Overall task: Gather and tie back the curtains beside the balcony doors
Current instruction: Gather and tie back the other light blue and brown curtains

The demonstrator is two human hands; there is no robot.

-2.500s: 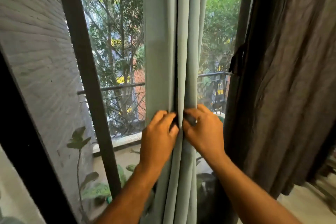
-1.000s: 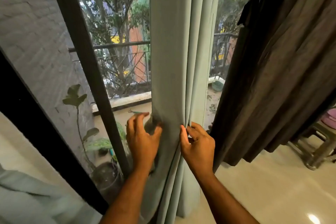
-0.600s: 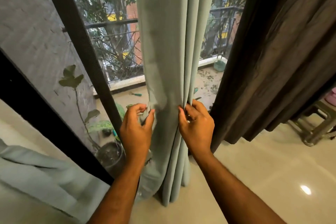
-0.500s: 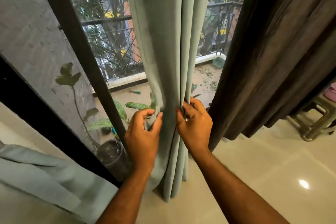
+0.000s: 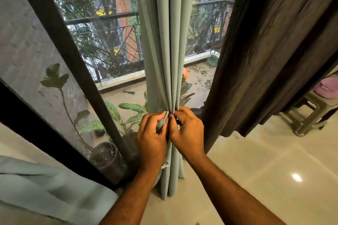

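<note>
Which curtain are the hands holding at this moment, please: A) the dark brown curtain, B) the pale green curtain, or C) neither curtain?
B: the left hand and right hand both grip the gathered folds of the pale green curtain, while the dark brown curtain hangs untouched.

Both forearms are bare right up to the bottom edge of view, no sleeves showing. The left hand and right hand wear nothing either.

Both arms reach forward — left hand and right hand touching, fingers curled.
</note>
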